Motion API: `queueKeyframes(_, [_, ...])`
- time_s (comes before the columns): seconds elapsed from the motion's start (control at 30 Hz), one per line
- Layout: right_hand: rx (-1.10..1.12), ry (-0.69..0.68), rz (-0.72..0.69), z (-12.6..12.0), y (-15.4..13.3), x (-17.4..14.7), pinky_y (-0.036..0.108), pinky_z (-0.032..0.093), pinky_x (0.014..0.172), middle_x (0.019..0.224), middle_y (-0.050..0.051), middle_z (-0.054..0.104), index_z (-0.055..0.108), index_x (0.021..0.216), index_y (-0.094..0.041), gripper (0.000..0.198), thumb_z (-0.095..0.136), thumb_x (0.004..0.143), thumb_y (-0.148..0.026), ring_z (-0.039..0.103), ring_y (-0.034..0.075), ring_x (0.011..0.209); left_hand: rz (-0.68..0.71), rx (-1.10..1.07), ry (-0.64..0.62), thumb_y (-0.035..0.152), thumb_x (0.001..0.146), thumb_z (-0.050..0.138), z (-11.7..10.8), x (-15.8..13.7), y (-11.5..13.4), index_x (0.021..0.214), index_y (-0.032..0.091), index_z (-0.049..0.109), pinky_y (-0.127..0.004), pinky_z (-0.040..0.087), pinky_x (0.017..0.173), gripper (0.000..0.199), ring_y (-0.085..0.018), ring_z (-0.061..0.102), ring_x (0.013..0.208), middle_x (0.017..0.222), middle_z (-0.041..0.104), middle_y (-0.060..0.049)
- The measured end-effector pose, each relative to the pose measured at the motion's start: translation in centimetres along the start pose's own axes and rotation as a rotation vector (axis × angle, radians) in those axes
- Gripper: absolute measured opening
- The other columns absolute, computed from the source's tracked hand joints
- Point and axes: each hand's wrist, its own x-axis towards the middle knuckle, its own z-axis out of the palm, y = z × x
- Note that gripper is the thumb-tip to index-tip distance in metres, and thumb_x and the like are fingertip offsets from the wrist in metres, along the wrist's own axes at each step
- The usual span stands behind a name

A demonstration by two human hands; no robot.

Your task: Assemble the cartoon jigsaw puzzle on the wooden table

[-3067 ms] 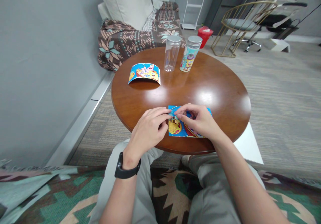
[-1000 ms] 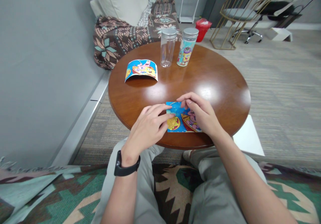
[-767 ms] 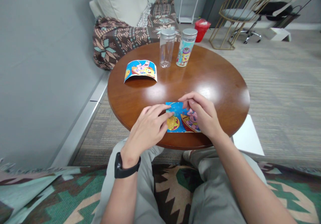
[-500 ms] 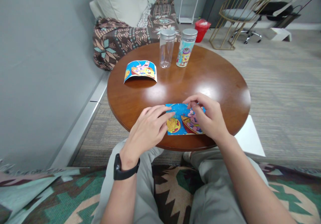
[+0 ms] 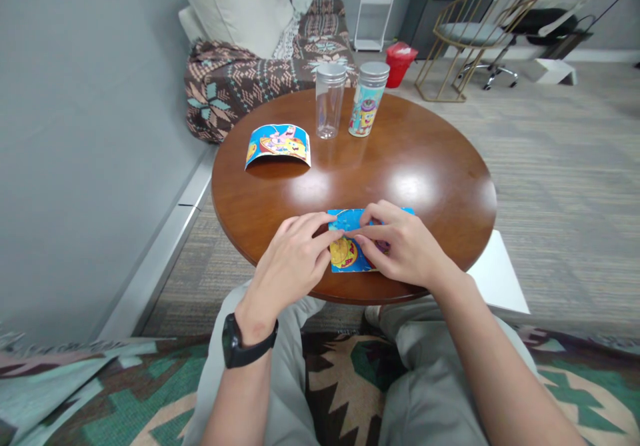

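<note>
A cartoon jigsaw puzzle (image 5: 345,253), blue with a burger at its left, lies flat near the table's front edge. Fine seams run across it. My left hand (image 5: 295,256) rests at its left edge with fingers stretched out, the tips touching the blue surface. Over the middle and right of the puzzle, my right hand (image 5: 400,243) covers much of the picture. Its thumb and index finger come close together near the left fingertips; anything between them is too small or hidden to make out.
On the round wooden table (image 5: 425,159) lies a curved picture sheet (image 5: 280,145). Behind stand a clear, lidded jar (image 5: 329,103) and a printed jar (image 5: 367,103). A white sheet (image 5: 497,276) shows below the table's right edge. A wall (image 5: 90,133) borders the left side.
My right hand has moved left and down across the puzzle, its fingertips now close to my left fingers. My left hand stays nearly in place.
</note>
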Motion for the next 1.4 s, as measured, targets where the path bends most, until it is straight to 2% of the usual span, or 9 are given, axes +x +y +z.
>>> queueKeyframes(0.13, [-0.002, -0.03, 0.001, -0.1, 0.1, 0.0, 0.036, 0.041, 0.069, 0.085, 0.009, 0.063, 0.073, 0.08, -0.019, 0.032, 0.047, 0.097, -0.028, 0.052, 0.02, 0.077, 0.011, 0.014, -0.002, 0.009, 0.094, 0.045, 0.0, 0.0, 0.0, 0.126, 0.025, 0.065, -0.047, 0.046, 0.107, 0.042, -0.025, 0.055, 0.127, 0.136, 0.061, -0.007])
queueKeyframes(0.27, [0.041, 0.017, 0.041, -0.3, 0.4, -0.3, 0.035, 0.043, 0.072, 0.085, 0.008, 0.064, 0.073, 0.086, -0.02, 0.036, 0.042, 0.101, -0.032, 0.055, 0.021, 0.08, 0.011, 0.008, -0.002, 0.01, 0.094, 0.045, 0.0, 0.0, 0.0, 0.128, 0.025, 0.064, -0.046, 0.045, 0.108, 0.042, -0.024, 0.056, 0.127, 0.137, 0.061, -0.007])
queueKeyframes(0.43, [0.108, 0.171, 0.171, -0.7, 0.8, -0.5, 0.036, 0.046, 0.075, 0.085, 0.008, 0.066, 0.073, 0.094, -0.023, 0.043, 0.035, 0.104, -0.04, 0.06, 0.021, 0.082, 0.012, 0.015, -0.006, 0.011, 0.093, 0.047, 0.0, 0.0, 0.0, 0.124, 0.024, 0.065, -0.046, 0.045, 0.107, 0.038, -0.025, 0.055, 0.127, 0.136, 0.061, -0.007])
queueKeyframes(0.63, [0.113, 0.38, 0.302, -1.4, 1.6, -0.7, 0.036, 0.047, 0.074, 0.08, 0.006, 0.066, 0.073, 0.088, -0.023, 0.044, 0.037, 0.103, -0.043, 0.062, 0.021, 0.079, 0.012, 0.002, 0.023, 0.011, 0.095, 0.043, 0.2, -0.1, 0.0, 0.126, 0.021, 0.061, -0.045, 0.045, 0.106, 0.037, -0.024, 0.057, 0.125, 0.133, 0.063, -0.009])
queueKeyframes(0.8, [0.121, 0.482, 0.404, -1.7, 2.6, -1.3, 0.035, 0.045, 0.071, 0.077, 0.005, 0.065, 0.073, 0.084, -0.024, 0.041, 0.041, 0.102, -0.043, 0.061, 0.02, 0.076, -0.023, -0.031, 0.057, 0.011, 0.096, 0.04, 0.2, -0.1, -0.1, 0.134, 0.021, 0.056, -0.043, 0.046, 0.106, 0.042, -0.022, 0.059, 0.122, 0.133, 0.064, -0.008])
queueKeyframes(1.0, [0.156, 0.506, 0.482, -1.7, 3.4, -1.6, 0.033, 0.043, 0.069, 0.07, 0.003, 0.061, 0.073, 0.08, -0.023, 0.039, 0.043, 0.1, -0.04, 0.059, 0.019, 0.07, 0.038, 0.032, -0.012, 0.017, 0.097, 0.046, 0.0, -0.1, -0.2, 0.125, 0.025, 0.066, -0.048, 0.046, 0.104, 0.035, -0.026, 0.055, 0.126, 0.139, 0.06, -0.008])
queueKeyframes(1.17, [0.221, 0.529, 0.549, -1.4, 4.2, -1.8, 0.032, 0.042, 0.068, 0.069, 0.002, 0.059, 0.073, 0.08, -0.021, 0.04, 0.043, 0.098, -0.039, 0.057, 0.018, 0.067, 0.028, 0.057, -0.025, 0.02, 0.099, 0.044, 0.1, 0.0, -0.2, 0.129, 0.027, 0.064, -0.047, 0.045, 0.104, 0.037, -0.026, 0.055, 0.127, 0.138, 0.06, -0.007])
queueKeyframes(1.27, [0.24, 0.541, 0.559, -0.9, 5.0, -1.8, 0.032, 0.042, 0.07, 0.073, 0.003, 0.062, 0.072, 0.079, -0.02, 0.039, 0.042, 0.096, -0.037, 0.058, 0.019, 0.071, -0.003, 0.054, -0.034, 0.029, 0.101, 0.042, 0.3, 0.1, -0.3, 0.139, 0.025, 0.056, -0.045, 0.043, 0.108, 0.04, -0.025, 0.053, 0.13, 0.141, 0.059, -0.008])
queueKeyframes(1.4, [0.302, 0.526, 0.568, -0.2, 6.5, -1.7, 0.033, 0.044, 0.077, 0.079, 0.004, 0.064, 0.072, 0.08, -0.021, 0.037, 0.042, 0.093, -0.036, 0.059, 0.02, 0.079, -0.048, 0.079, -0.047, 0.049, 0.099, 0.046, 0.8, 0.4, -0.7, 0.15, 0.021, 0.041, -0.045, 0.034, 0.118, 0.058, -0.026, 0.041, 0.144, 0.154, 0.047, -0.01])
